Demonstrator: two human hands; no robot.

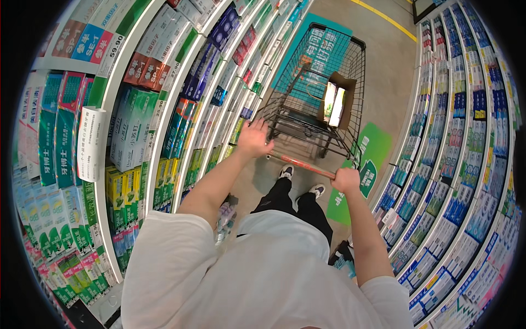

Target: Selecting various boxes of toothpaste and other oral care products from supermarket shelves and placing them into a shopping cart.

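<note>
My right hand (346,180) is wrapped around the right end of the push handle (302,163) of a black wire shopping cart (356,61). At the handle's other end my left hand (254,139) has its fingers spread, beside the cart's near left corner. Whether its palm touches the handle is hidden. Inside the basket, towards the right side, stands an open cardboard box (348,84). Two upright packs (337,107) with bright white faces show in the box.
Shelves of boxed toothpaste (135,123) rise close on my left, with a curled paper label (91,144) sticking out. Shelves of packaged goods (456,140) line the right. Green (376,144) and teal (283,74) floor stickers lie around the cart.
</note>
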